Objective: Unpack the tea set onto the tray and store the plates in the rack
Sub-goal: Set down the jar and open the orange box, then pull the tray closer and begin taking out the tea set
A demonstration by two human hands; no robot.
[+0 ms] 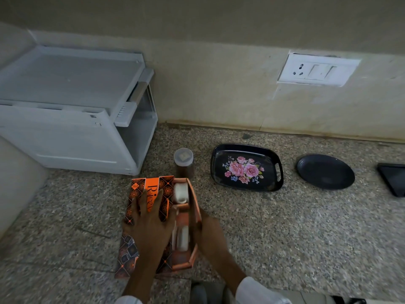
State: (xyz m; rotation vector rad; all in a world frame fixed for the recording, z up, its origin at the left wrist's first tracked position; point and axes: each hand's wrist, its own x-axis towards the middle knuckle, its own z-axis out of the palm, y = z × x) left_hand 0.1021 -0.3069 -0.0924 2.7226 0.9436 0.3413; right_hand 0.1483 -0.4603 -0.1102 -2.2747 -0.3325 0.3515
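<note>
An orange and black patterned tea set box point(140, 189) lies on the speckled stone counter, its sleeve slid partly aside so the inner tray shows. Inside it a white cup point(181, 193) lies on its side at the far end, and another white piece point(182, 238) shows nearer me. My left hand point(149, 220) presses flat on the box sleeve with fingers spread. My right hand point(207, 235) grips the right wall of the inner tray. A black tray with pink roses point(246, 167) sits to the right of the box. Beyond it lies a dark round plate point(325, 171).
A white plastic rack point(72, 106) stands at the back left against the wall. A lidded jar of brown contents point(184, 162) stands just behind the box. A dark flat device point(393, 179) lies at the right edge. A switch plate point(317, 70) is on the wall.
</note>
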